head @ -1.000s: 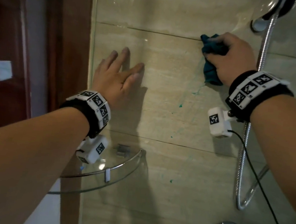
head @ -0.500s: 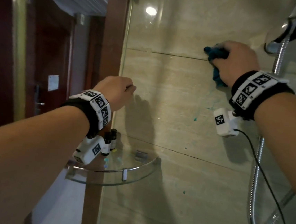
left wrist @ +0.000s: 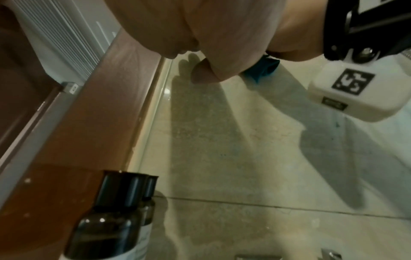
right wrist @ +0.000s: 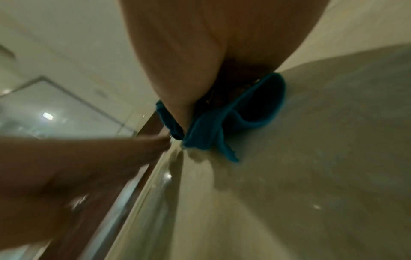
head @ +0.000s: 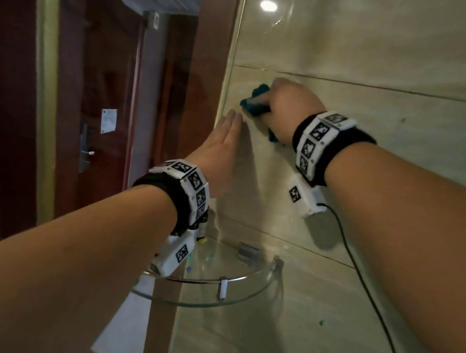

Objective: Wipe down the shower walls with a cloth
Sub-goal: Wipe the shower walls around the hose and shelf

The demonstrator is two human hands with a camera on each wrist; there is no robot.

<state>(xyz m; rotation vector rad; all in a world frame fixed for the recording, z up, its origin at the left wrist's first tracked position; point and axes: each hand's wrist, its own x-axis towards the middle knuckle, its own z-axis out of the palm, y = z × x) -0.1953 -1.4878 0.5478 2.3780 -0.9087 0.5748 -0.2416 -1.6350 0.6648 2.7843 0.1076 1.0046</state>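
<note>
A bunched teal cloth [head: 254, 102] is pressed against the beige tiled shower wall [head: 371, 149] close to the wall's left corner. My right hand [head: 285, 107] grips it with curled fingers; the right wrist view shows the cloth [right wrist: 224, 128] spilling out below the palm onto the tile. My left hand [head: 224, 138] is just below and left of the cloth, fingers straight and together, tips at the wall by the glass edge. The left wrist view shows the same cloth [left wrist: 263, 67] past the left palm.
A glass corner shelf [head: 243, 294] with a metal rail juts from the wall below my hands, with small dark bottles [left wrist: 111, 219] on it. A glass panel edge [head: 231, 62] and brown frame [head: 209, 60] bound the wall on the left. Small teal specks [head: 321, 323] dot the lower tile.
My right hand has swept the cloth leftward along the wall toward the corner. My left hand went from flat on the wall to a fist, and is straight-fingered again near the corner.
</note>
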